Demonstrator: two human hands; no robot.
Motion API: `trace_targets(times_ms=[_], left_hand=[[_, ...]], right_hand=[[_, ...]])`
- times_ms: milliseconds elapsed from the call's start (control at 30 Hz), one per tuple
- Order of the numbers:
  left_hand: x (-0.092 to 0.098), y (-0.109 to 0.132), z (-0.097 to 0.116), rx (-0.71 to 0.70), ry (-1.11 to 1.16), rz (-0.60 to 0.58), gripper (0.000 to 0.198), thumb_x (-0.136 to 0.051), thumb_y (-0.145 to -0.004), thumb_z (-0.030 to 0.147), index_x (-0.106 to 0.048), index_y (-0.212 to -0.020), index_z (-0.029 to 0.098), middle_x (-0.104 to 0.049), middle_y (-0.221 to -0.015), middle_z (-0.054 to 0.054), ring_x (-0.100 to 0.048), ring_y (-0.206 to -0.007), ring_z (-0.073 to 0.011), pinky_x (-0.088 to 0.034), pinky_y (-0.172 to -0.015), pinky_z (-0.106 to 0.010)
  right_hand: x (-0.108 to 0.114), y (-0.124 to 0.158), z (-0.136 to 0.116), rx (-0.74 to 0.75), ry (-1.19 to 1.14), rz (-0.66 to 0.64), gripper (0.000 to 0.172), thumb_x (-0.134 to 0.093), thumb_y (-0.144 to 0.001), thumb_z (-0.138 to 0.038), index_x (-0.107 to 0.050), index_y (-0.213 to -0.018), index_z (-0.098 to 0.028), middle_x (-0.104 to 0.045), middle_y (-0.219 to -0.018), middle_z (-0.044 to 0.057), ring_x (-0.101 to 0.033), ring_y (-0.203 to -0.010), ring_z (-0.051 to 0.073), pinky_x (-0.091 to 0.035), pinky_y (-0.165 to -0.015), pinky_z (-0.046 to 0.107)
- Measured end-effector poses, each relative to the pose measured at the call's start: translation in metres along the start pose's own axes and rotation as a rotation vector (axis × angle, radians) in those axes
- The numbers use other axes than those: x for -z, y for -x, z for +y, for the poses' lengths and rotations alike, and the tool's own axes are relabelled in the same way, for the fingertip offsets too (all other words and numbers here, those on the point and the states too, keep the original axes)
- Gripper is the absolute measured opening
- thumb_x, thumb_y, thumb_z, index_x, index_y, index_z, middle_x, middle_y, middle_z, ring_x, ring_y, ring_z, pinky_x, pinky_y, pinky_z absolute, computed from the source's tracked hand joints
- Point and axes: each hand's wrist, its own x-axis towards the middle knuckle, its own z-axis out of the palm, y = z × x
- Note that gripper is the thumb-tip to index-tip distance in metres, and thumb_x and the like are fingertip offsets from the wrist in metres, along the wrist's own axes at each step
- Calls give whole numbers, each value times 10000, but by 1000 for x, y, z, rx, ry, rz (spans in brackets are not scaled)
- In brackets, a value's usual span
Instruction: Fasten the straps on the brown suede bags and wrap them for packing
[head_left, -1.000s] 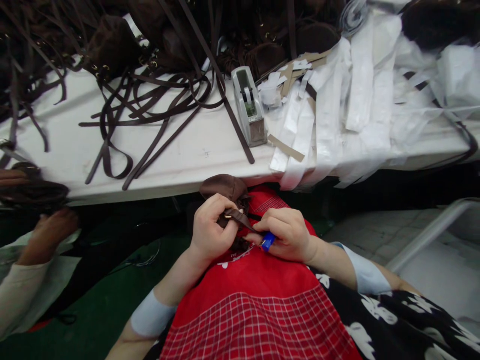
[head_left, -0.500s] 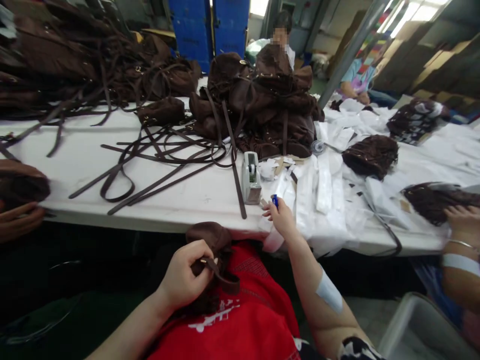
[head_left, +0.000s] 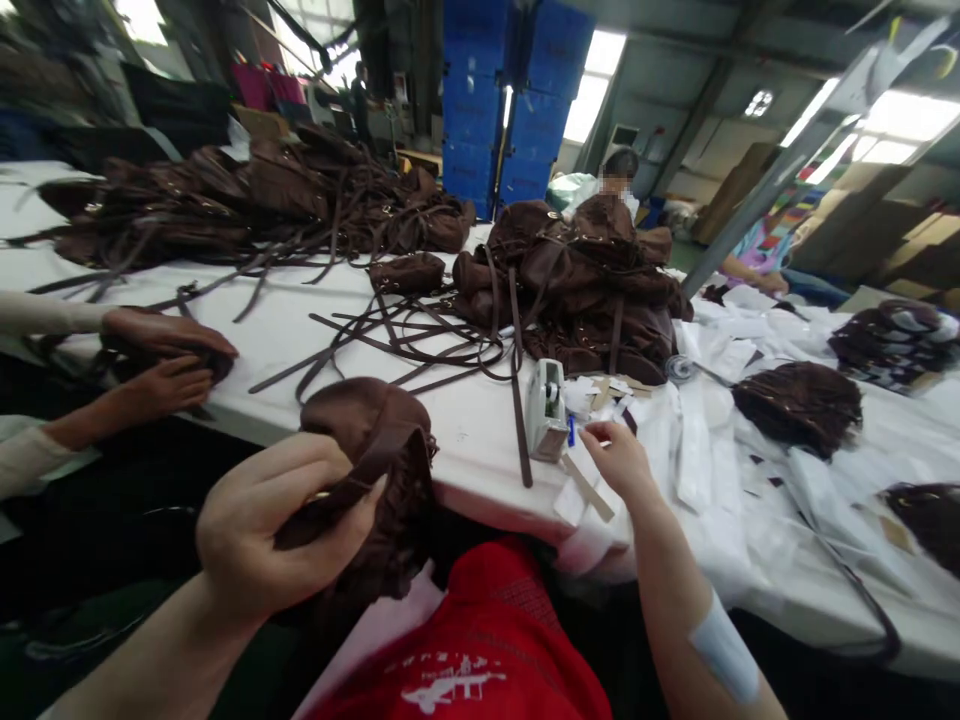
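My left hand point(head_left: 277, 520) is closed on a dark brown bag point(head_left: 367, 410), gripping a strap point(head_left: 394, 450) and the bag's edge between thumb and fingers. The bag hangs at the table's front edge, its rounded side up. My right hand point(head_left: 619, 460) reaches over the table with its fingers loosely curled and apart. Just left of those fingertips is a small blue object point(head_left: 571, 430), too small to name, close against the tape dispenser point(head_left: 548, 415). Under the right hand lie a grey-beige strip point(head_left: 589, 487) and white paper pieces.
Brown bags are piled at the middle back point(head_left: 570, 270) and left point(head_left: 247, 190). Long brown straps point(head_left: 420, 345) lie across the table point(head_left: 465, 430). White wrapping point(head_left: 712, 430) covers the right side. At left, a co-worker's hands point(head_left: 169, 385) hold another bag point(head_left: 180, 335).
My left hand has raised the bag from my lap towards the table edge. The blue object, earlier in my right hand, is now beside the tape dispenser. The view has tilted up and turned left.
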Motion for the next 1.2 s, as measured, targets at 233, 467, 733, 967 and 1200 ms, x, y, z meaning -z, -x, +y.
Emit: trace_targets(times_ms=[233, 467, 733, 967, 1200], left_hand=[[-30, -86, -3, -649, -202, 106, 187, -694, -798, 344, -571, -740, 216, -620, -694, 15, -578, -654, -161, -523, -689, -341], [-159, -15, -52, -509, -151, -309, 194, -624, -886, 349, -623, -782, 185, -660, -830, -48, -614, -853, -199, -468, -1017, -402], [-184, 74, -57, -213, -131, -492, 517, -665, -797, 181, -552, -1301, 170, -444, -1489, -175, -380, -1406, -310, -295, -1172, -496], [-159, 113, -56, 286, -109, -392, 684, -636, -825, 269, -353, -1428, 109, -381, -1484, -254, -378, -1389, -383, -358, -1120, -561], [-138, 124, -56, 610, 103, -309, 469, -628, -820, 352, -571, -1225, 123, -504, -1376, -217, -429, -1331, -376, -328, -1127, -547]], right_hand=[[-23, 30, 12, -196, 337, -247, 230, -676, -736, -312, -709, -899, -153, -731, -878, 143, -675, -842, 278, -430, -681, 321], [-27, 33, 31, -250, 233, -206, 122, -686, -755, -236, -704, -861, -179, -741, -838, 64, -679, -769, 186, -418, -627, 243], [-9, -1, 14, -169, 145, 112, 411, -603, -838, -429, -644, -1113, -127, -699, -1073, 137, -662, -833, 215, -467, -750, 319], [-30, 15, -61, 337, 46, -115, 349, -559, -883, -462, -706, -1043, -189, -724, -1049, 102, -633, -1011, 248, -440, -919, 369], [-53, 43, -92, 421, 394, -288, 167, -675, -836, -342, -718, -906, -197, -736, -911, 102, -631, -965, 268, -330, -1015, 428]])
